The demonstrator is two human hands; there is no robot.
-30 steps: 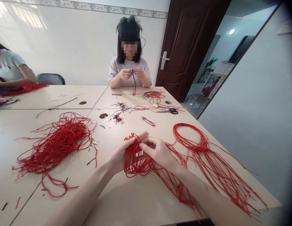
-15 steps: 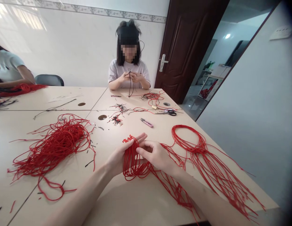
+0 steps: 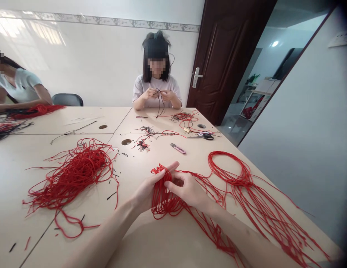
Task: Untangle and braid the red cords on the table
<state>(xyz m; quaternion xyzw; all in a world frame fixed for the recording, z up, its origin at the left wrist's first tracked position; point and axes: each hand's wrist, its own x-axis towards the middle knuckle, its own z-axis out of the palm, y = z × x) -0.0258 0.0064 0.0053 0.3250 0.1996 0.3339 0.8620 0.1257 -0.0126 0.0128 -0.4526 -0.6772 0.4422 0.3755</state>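
Note:
A bundle of looped red cords hangs across the palm of my left hand, whose thumb presses on the cords near their knotted upper ends. My right hand is at the right side of this bundle, thumb and fingers bent around some of its strands. From the bundle, long red cords trail under my right forearm to the table's front edge. Right of my hands lies a coiled hank of red cords with its ends fanned out. On the left rests a tangled heap of red cord.
Pink-handled snips, black-handled scissors and dark cord clippings lie on the table beyond my hands. Across it, a person holds dark cord. Another person sits at the far left beside red and black cords.
The whole view has shifted, so things appear slightly lower and further right. Both my hands keep their hold on the red cords. The person opposite has moved their hands a little on the dark cord.

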